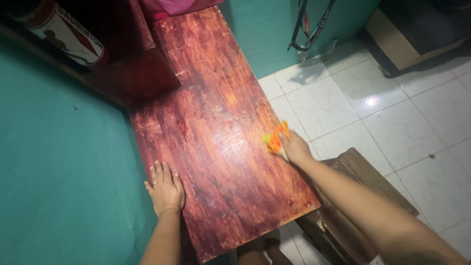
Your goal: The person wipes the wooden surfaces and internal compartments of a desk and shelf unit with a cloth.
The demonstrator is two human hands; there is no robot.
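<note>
A long reddish-brown wooden table top (pixel 216 127) runs from the near edge to the back wall. My left hand (pixel 165 188) lies flat, fingers together, on the table's near left edge, with a ring on one finger. My right hand (pixel 296 146) is at the table's right edge, closed on a crumpled orange and yellow cloth (pixel 274 140) that presses against the wood.
A dark wooden shelf block (pixel 132 73) stands at the table's back left against the teal wall (pixel 64 162). A wooden stool (pixel 353 196) sits under my right arm on the white tiled floor (pixel 392 118). Black straps (pixel 309 29) hang at the back.
</note>
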